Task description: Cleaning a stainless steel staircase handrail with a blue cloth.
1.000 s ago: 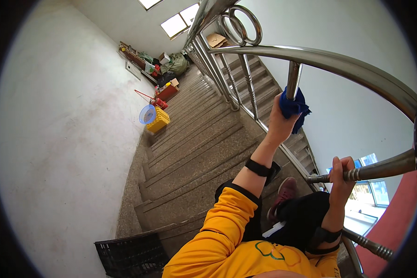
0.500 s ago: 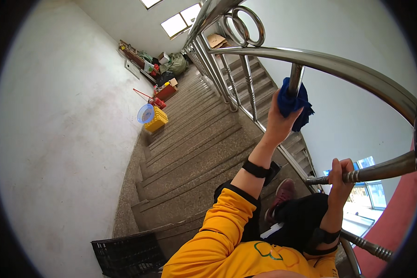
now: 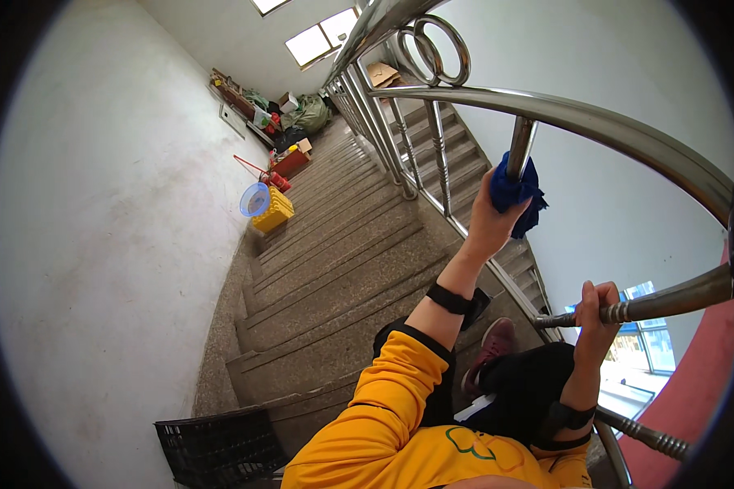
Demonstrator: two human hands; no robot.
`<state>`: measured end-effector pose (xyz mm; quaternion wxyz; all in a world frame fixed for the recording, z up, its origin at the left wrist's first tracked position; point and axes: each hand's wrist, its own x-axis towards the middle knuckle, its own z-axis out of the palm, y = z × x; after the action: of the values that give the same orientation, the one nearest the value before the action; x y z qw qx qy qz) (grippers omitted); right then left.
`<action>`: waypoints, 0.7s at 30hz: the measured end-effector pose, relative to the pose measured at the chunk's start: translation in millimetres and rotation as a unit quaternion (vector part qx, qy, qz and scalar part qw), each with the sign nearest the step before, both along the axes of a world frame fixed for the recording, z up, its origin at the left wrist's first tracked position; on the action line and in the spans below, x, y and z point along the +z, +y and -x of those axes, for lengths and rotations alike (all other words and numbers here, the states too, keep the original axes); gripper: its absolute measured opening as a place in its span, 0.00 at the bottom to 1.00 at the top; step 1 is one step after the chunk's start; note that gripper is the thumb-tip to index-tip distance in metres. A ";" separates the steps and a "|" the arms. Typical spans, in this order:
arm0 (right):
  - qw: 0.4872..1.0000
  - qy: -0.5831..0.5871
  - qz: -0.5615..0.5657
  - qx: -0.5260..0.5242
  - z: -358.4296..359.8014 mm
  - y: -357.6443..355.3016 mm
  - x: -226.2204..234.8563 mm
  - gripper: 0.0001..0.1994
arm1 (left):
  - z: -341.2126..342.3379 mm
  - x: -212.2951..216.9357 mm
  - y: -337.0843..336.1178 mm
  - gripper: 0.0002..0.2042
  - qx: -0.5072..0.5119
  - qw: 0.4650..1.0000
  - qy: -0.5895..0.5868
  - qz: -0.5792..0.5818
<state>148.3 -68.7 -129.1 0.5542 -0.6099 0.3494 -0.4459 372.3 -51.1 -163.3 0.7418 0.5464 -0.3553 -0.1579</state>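
A blue cloth (image 3: 515, 192) is wrapped around a shiny metal baluster (image 3: 521, 145) of the stair railing, below its curved upper rail (image 3: 595, 118). My left hand (image 3: 491, 215) is closed around the cloth, pressing it on the metal; part of the fingers is hidden behind it. Lower and to the right, my right hand (image 3: 597, 319) grips a ribbed metal baluster (image 3: 665, 297) with its fingers wrapped round it. Each of my forearms carries a black strap.
Stone steps (image 3: 342, 277) run down toward the far landing. A blue basin (image 3: 254, 199) and yellow crate (image 3: 274, 212) stand by the wall near fire extinguishers (image 3: 276, 180). Bags and clutter (image 3: 306, 114) lie farther off. A black crate (image 3: 216, 448) sits at the lower left.
My left hand and the blue cloth have slid a little down the baluster, baring more metal above. My right hand keeps its grip.
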 end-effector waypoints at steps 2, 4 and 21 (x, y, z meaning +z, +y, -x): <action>1.000 -0.001 0.001 0.002 -0.2 -0.1 -0.3 0.14 | -1.0 6.1 1.7 0.30 -0.033 0.998 0.041 0.035; 1.000 -0.002 -0.002 0.000 0.3 0.5 1.3 0.13 | -0.2 14.0 4.1 0.30 -0.030 0.998 0.040 0.042; 1.000 -0.013 0.006 0.006 -0.2 -0.6 1.0 0.13 | -2.0 -11.7 -2.4 0.26 0.032 0.997 -0.045 -0.062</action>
<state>148.5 -69.3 -128.1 0.5580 -0.6091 0.3359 -0.4525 374.3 -53.6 -175.0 0.6941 0.6094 -0.3601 -0.1311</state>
